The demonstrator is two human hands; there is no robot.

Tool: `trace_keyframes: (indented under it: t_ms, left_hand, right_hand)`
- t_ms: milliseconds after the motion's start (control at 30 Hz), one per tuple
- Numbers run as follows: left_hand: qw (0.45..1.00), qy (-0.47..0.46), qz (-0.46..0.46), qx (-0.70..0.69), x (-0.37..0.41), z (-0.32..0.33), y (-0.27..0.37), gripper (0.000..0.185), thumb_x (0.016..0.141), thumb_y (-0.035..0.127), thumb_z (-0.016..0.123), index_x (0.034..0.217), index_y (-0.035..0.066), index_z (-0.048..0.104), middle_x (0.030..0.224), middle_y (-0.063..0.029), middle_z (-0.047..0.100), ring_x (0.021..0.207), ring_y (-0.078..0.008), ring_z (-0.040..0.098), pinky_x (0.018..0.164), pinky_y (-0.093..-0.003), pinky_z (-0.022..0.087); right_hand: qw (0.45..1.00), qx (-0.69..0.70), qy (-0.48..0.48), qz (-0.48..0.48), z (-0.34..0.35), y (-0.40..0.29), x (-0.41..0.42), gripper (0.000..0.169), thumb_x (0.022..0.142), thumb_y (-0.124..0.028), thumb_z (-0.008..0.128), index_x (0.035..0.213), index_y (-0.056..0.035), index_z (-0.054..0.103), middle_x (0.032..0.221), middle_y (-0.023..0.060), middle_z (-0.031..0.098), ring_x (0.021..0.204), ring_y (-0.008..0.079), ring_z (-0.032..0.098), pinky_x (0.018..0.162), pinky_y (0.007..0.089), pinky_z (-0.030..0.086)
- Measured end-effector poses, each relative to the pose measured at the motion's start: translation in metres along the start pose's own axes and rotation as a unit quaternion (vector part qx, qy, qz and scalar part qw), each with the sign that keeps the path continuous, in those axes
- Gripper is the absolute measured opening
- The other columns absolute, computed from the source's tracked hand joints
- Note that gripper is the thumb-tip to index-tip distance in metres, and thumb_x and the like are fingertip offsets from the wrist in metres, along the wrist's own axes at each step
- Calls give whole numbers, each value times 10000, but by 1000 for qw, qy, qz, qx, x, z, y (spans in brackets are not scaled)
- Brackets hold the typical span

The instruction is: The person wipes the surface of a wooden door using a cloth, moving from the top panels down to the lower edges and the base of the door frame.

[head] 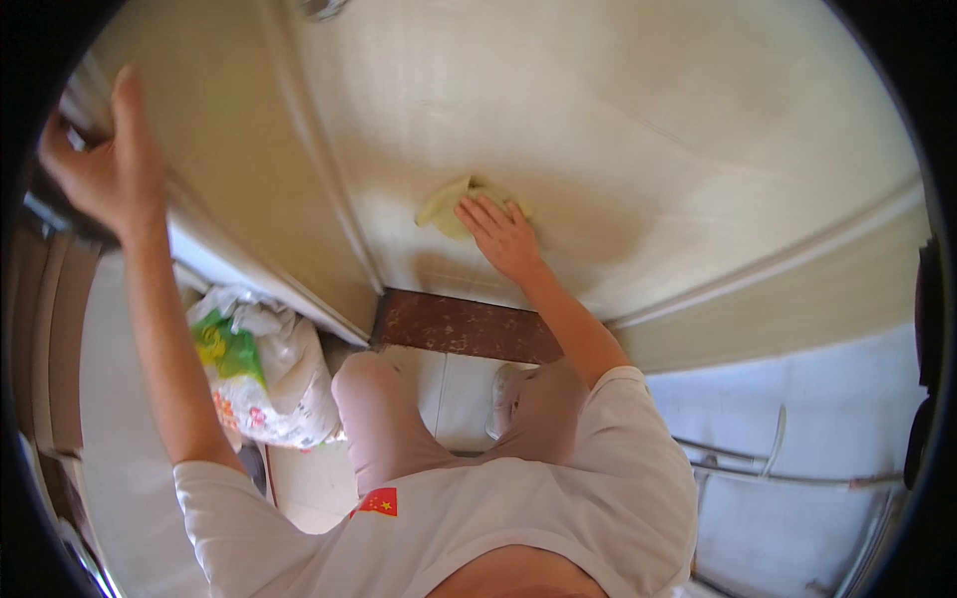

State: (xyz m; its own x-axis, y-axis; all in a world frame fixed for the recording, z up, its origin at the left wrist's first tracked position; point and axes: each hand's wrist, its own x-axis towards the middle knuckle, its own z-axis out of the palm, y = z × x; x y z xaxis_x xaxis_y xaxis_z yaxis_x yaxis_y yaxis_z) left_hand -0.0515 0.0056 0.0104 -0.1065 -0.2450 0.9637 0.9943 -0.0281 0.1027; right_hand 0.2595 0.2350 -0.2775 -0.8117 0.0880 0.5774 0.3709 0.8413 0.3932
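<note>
With its fingers spread flat, my right hand (501, 235) presses a yellow-green cloth (446, 209) against the cream-coloured door (598, 149). The cloth lies low on the panel and sticks out past the fingertips on the left. Raised at the upper left, my left hand (112, 164) is beside the edge of the door frame, thumb apart from the fingers. Whether it touches the frame or something dark behind it, I cannot tell. I see nothing held in it.
A dark red stone threshold (463, 325) runs below the door. White plastic bags (280, 374) with green print stand by the left knee. At the right, a metal tube frame (792, 478) stands near a pale wall. Brown furniture (60, 336) is at the far left.
</note>
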Motion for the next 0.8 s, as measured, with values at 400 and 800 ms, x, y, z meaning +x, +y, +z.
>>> trace_keyframes:
  t_ms: [400,800]
  left_hand:
    - [996,-38,18,73,17,-7,5,669,777,293,766,1278,-26,459,1297,-174,465,1115,-254,535,936,-342,454]
    - [989,-67,-7,131,15,-5,23,696,804,334,731,1318,-7,408,1372,-203,371,1267,-328,409,1031,-376,399]
  right_hand:
    - [837,-4,302,456,-119,160,-25,632,911,-228,499,1434,7,233,1498,271,131,1382,435,137,1094,570,114]
    - [450,112,312,829,-44,174,-177,390,857,-70,480,1212,81,427,1267,294,416,1071,446,489,924,477,430]
